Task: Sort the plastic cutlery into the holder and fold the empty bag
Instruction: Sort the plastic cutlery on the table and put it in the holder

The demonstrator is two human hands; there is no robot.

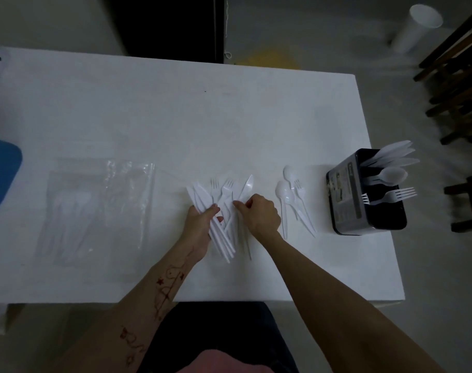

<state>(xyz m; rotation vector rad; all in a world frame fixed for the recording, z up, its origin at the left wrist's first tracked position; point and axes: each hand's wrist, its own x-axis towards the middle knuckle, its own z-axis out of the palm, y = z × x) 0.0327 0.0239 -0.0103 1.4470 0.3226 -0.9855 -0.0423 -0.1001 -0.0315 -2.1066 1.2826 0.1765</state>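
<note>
Cutlery bundle (221,211) gripped by left hand (200,227); right hand (259,214) pinching.

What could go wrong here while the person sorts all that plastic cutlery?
The left hand grips a loose fan of cutlery while the right hand pinches one piece; the rest could slip and scatter. The holder stands at the table corner, so a bump might tip it off. The bag still holds pieces, easily missed.

Bag (95,208) lying left on the desk (175,117), cutlery pile (221,200) sitting centre, spoons (286,195) lying right of it, holder (364,195) standing at the right edge.
</note>
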